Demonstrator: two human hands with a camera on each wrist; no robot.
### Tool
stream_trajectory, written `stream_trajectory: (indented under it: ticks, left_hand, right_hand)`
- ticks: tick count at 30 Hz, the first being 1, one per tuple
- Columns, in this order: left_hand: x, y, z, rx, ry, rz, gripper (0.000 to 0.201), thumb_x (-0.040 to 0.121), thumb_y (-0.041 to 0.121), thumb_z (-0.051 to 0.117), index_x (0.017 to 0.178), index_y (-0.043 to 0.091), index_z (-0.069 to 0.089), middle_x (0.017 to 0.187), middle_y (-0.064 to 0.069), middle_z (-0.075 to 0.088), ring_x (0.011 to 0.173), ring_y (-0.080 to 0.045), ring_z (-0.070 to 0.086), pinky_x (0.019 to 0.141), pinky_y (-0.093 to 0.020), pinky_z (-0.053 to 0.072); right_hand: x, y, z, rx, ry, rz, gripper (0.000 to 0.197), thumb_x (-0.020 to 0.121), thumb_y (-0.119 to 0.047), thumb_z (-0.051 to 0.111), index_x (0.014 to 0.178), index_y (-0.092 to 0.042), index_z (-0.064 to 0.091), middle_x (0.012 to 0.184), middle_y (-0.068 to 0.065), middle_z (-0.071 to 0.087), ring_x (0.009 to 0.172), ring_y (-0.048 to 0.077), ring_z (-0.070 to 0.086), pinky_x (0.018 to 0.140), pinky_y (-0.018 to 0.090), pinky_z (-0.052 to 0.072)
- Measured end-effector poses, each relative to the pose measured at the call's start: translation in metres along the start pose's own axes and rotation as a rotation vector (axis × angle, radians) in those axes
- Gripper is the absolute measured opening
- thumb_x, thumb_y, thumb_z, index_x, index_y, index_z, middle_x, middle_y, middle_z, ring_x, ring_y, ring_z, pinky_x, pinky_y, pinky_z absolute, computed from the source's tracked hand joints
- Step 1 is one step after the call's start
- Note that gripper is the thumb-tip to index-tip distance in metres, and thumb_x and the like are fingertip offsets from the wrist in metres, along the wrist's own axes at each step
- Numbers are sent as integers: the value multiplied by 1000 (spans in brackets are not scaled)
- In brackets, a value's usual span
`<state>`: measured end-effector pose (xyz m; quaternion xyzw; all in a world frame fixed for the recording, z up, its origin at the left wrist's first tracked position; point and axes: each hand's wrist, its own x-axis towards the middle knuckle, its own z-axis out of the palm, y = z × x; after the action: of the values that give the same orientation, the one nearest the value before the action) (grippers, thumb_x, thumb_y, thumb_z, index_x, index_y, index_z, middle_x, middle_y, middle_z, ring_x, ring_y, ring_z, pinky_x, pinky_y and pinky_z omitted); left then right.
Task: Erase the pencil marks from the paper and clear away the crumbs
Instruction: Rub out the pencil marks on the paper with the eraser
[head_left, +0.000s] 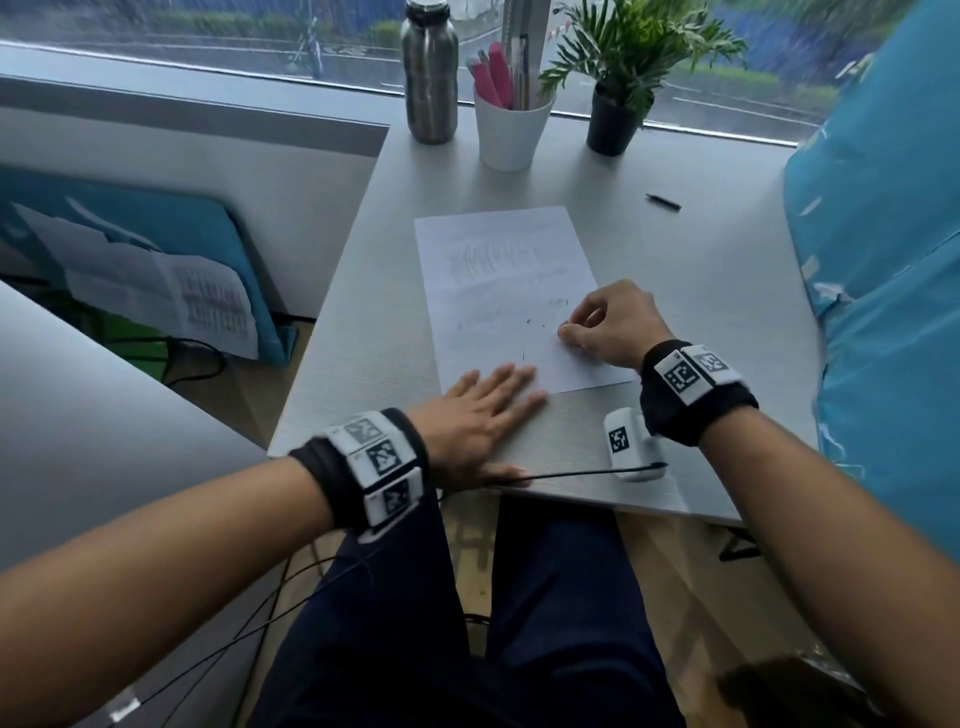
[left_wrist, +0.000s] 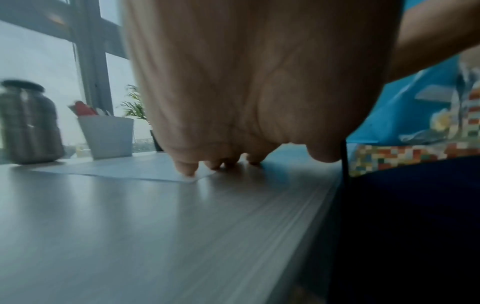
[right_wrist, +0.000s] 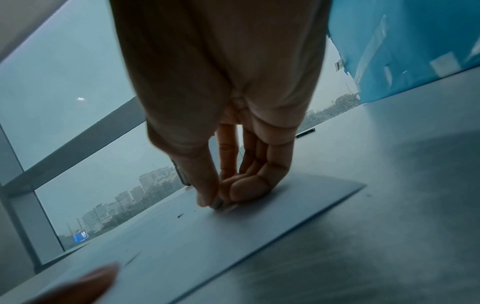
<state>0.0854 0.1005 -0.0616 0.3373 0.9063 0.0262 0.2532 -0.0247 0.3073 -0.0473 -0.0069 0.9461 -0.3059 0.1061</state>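
Observation:
A white sheet of paper (head_left: 498, 301) lies on the grey table (head_left: 717, 322). Faint pencil scribbles (head_left: 493, 257) cross its upper half, and small dark crumbs (head_left: 535, 325) are scattered lower down. My left hand (head_left: 498, 426) lies flat, fingers straight, pressing the paper's near edge (left_wrist: 124, 168). My right hand (head_left: 563, 332) pinches a small grey eraser (right_wrist: 217, 204) between thumb and fingers, its tip down on the paper (right_wrist: 233, 236) near the right edge. A few crumbs (right_wrist: 180, 215) lie just left of the eraser. Most of the eraser is hidden by the fingers.
At the table's far edge by the window stand a steel bottle (head_left: 430, 78), a white cup of pens (head_left: 511, 130) and a potted plant (head_left: 618, 114). A black pen (head_left: 663, 201) lies right of the paper. A blue sheet (head_left: 883, 260) borders the table's right side.

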Motion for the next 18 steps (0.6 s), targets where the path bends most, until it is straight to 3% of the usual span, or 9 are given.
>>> stream_trajectory:
  ticks: [6, 7, 9, 12, 15, 18]
  left_hand:
    - [-29, -43, -11, 21, -10, -425, 113, 77, 86, 13, 150, 9, -24, 153, -15, -32, 145, -30, -24, 121, -45, -9]
    - [-21, -39, -15, 28, 31, -415, 114, 78, 86, 15, 151, 7, -21, 155, -15, -30, 146, -30, -23, 121, -46, -8]
    - [1, -20, -24, 57, 83, -231, 110, 82, 84, 22, 154, 10, -14, 160, -10, -23, 147, -26, -21, 121, -47, -7]
    - [31, 10, -26, 41, 2, 33, 96, 88, 77, 27, 156, 20, -8, 163, 0, -16, 149, -19, -15, 121, -47, -7]
    - [36, -7, -25, -18, -23, 20, 88, 92, 72, 27, 156, 24, -9, 162, 3, -19, 149, -17, -16, 120, -47, -7]
    - [20, -42, -26, -27, -5, -99, 90, 91, 72, 25, 154, 24, -17, 159, 2, -26, 147, -17, -21, 120, -45, -8]
  right_hand:
    - [0, -3, -2, 11, -8, 41, 14, 76, -27, 79, 81, -14, 75, 80, 4, 70, 72, 13, 65, 69, 20, 47]
    - [0, -4, -2, 9, -10, 45, 15, 76, -27, 79, 81, -13, 75, 81, 5, 69, 73, 14, 65, 70, 20, 46]
    - [0, -6, -2, -1, -10, 44, 15, 76, -26, 79, 81, -13, 75, 81, 6, 70, 74, 16, 65, 71, 21, 47]
    - [-1, -7, -4, -37, -5, 23, 15, 76, -26, 78, 83, -12, 76, 79, 7, 70, 76, 18, 65, 75, 22, 49]
    - [-1, -7, -3, -38, -1, 16, 16, 76, -26, 78, 83, -12, 77, 78, 6, 70, 78, 18, 66, 79, 24, 52]
    - [-1, -5, -3, -26, 4, 29, 16, 76, -27, 78, 83, -12, 77, 78, 5, 69, 76, 17, 65, 73, 21, 48]
